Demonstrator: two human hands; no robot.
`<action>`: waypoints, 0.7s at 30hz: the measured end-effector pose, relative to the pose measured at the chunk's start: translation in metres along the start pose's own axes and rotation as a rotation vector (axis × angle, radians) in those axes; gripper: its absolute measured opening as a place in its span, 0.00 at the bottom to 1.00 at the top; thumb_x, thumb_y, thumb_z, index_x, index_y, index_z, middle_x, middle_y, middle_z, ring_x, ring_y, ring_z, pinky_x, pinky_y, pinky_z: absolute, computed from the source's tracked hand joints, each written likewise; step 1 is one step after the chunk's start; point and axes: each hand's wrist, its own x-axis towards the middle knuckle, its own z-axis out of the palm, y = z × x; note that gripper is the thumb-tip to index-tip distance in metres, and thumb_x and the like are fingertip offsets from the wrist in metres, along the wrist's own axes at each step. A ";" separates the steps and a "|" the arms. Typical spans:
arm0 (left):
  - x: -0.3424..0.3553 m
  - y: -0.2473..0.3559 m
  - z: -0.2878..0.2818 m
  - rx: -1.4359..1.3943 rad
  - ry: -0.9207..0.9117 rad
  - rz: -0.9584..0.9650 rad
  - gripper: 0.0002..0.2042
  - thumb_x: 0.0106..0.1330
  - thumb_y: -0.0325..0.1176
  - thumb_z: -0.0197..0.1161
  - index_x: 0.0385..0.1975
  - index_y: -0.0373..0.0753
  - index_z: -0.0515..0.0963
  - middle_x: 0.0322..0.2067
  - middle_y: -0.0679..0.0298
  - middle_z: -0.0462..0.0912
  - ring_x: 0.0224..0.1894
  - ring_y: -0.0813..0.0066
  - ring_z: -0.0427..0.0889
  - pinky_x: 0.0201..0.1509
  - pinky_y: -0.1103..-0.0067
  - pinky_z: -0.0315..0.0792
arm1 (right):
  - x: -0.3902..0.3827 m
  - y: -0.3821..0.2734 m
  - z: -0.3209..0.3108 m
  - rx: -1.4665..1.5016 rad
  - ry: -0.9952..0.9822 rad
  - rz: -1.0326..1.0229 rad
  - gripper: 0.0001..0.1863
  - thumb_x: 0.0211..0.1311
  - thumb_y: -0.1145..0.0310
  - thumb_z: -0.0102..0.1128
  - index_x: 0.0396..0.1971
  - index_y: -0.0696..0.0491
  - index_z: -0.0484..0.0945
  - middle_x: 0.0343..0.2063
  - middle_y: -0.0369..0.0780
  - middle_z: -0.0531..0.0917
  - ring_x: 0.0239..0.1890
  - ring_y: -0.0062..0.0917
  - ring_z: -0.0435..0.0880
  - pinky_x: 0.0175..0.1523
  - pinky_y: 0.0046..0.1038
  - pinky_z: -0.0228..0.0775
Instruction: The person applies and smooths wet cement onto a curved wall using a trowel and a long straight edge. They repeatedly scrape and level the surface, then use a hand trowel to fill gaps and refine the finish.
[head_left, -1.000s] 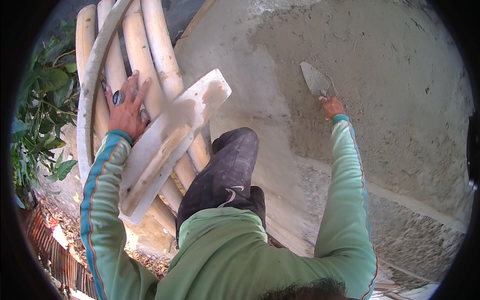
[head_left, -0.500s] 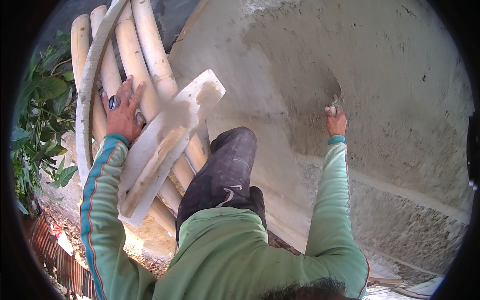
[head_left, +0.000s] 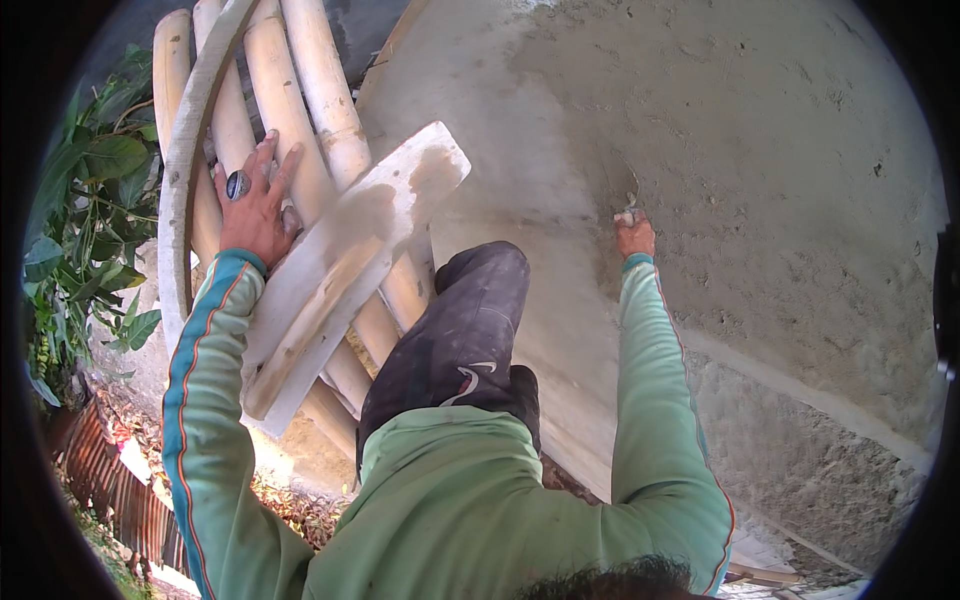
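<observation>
My left hand (head_left: 256,200), a ring on one finger, rests with fingers spread on pale bamboo poles (head_left: 275,90). Beside its thumb, a long whitish board (head_left: 350,225) smeared with wet mortar lies slantwise across the poles. A light brown wooden strip (head_left: 318,325) runs along the board's face. Against the grey plastered wall (head_left: 760,150), my right hand (head_left: 634,235) is closed around the handle of a trowel (head_left: 631,190). Only a thin edge of its blade shows, and the rest is hard to make out against the plaster.
A long grey plank (head_left: 180,190) stands along the poles' left side. Green leaves (head_left: 105,160) grow at the far left, above rusty corrugated sheet (head_left: 125,490). My bent knee (head_left: 490,275) is between the poles and the wall. A ledge (head_left: 810,400) crosses the wall's lower right.
My right hand has moved left across the wall with the trowel. My left hand stays on the bamboo poles; the view has shifted slightly.
</observation>
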 end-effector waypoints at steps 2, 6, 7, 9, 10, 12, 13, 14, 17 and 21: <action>0.001 -0.003 0.001 0.005 -0.026 -0.005 0.49 0.49 0.33 0.68 0.77 0.60 0.54 0.77 0.61 0.49 0.77 0.60 0.56 0.74 0.35 0.43 | 0.015 -0.021 -0.016 0.097 0.054 -0.038 0.26 0.63 0.52 0.67 0.56 0.52 0.78 0.45 0.51 0.87 0.51 0.51 0.85 0.55 0.48 0.75; -0.004 0.003 -0.004 0.012 -0.031 -0.045 0.48 0.50 0.30 0.65 0.76 0.60 0.55 0.78 0.63 0.49 0.77 0.59 0.55 0.75 0.37 0.41 | 0.015 -0.066 -0.072 0.297 0.182 -0.093 0.26 0.64 0.53 0.66 0.57 0.52 0.77 0.44 0.53 0.87 0.50 0.53 0.85 0.54 0.49 0.75; -0.005 0.000 -0.001 0.013 -0.029 -0.047 0.48 0.50 0.31 0.66 0.76 0.60 0.54 0.78 0.63 0.48 0.77 0.60 0.55 0.75 0.36 0.42 | 0.008 -0.077 -0.091 0.351 0.170 -0.091 0.27 0.65 0.52 0.65 0.58 0.53 0.77 0.43 0.54 0.86 0.50 0.53 0.85 0.54 0.49 0.75; -0.003 -0.001 0.000 0.016 -0.026 -0.049 0.48 0.50 0.31 0.66 0.76 0.60 0.54 0.78 0.62 0.48 0.77 0.60 0.55 0.74 0.36 0.43 | 0.002 -0.077 -0.105 0.251 0.090 -0.142 0.29 0.66 0.50 0.63 0.59 0.53 0.75 0.43 0.55 0.86 0.49 0.54 0.85 0.54 0.50 0.75; -0.003 0.000 -0.001 0.016 -0.028 -0.046 0.48 0.50 0.31 0.65 0.76 0.60 0.55 0.78 0.63 0.48 0.77 0.60 0.55 0.74 0.36 0.43 | -0.003 -0.065 -0.108 0.094 0.019 -0.189 0.29 0.66 0.50 0.62 0.60 0.53 0.74 0.43 0.56 0.86 0.49 0.54 0.85 0.54 0.50 0.75; -0.004 0.001 -0.003 0.009 -0.031 -0.044 0.48 0.50 0.30 0.64 0.76 0.59 0.55 0.78 0.63 0.49 0.77 0.60 0.55 0.75 0.36 0.43 | -0.017 -0.041 -0.104 -0.197 -0.156 -0.232 0.30 0.67 0.49 0.59 0.61 0.54 0.73 0.44 0.56 0.86 0.50 0.54 0.84 0.56 0.51 0.75; -0.004 0.001 -0.004 0.002 -0.029 -0.043 0.48 0.50 0.29 0.64 0.76 0.59 0.55 0.78 0.63 0.49 0.78 0.60 0.54 0.75 0.37 0.42 | -0.021 -0.030 -0.094 -0.329 -0.257 -0.226 0.30 0.68 0.49 0.57 0.62 0.54 0.73 0.46 0.56 0.85 0.51 0.54 0.84 0.57 0.50 0.74; -0.003 0.001 -0.004 -0.007 -0.027 -0.035 0.47 0.50 0.28 0.63 0.76 0.59 0.55 0.78 0.63 0.49 0.78 0.60 0.54 0.76 0.37 0.42 | -0.020 -0.018 -0.080 -0.391 -0.301 -0.200 0.30 0.68 0.49 0.57 0.63 0.54 0.72 0.47 0.57 0.85 0.52 0.53 0.83 0.58 0.50 0.74; -0.001 0.000 0.000 -0.023 -0.028 -0.032 0.47 0.50 0.28 0.63 0.76 0.58 0.55 0.78 0.63 0.49 0.78 0.60 0.54 0.76 0.38 0.42 | -0.014 0.003 -0.068 -0.495 -0.371 -0.126 0.30 0.67 0.51 0.57 0.63 0.53 0.73 0.50 0.57 0.83 0.56 0.52 0.81 0.62 0.48 0.72; -0.005 0.003 -0.008 0.012 -0.057 -0.047 0.47 0.50 0.29 0.63 0.76 0.59 0.55 0.78 0.62 0.49 0.78 0.60 0.54 0.76 0.38 0.41 | 0.011 -0.060 -0.100 -0.355 -0.250 -0.092 0.26 0.66 0.53 0.60 0.57 0.54 0.80 0.53 0.55 0.83 0.59 0.50 0.81 0.64 0.45 0.72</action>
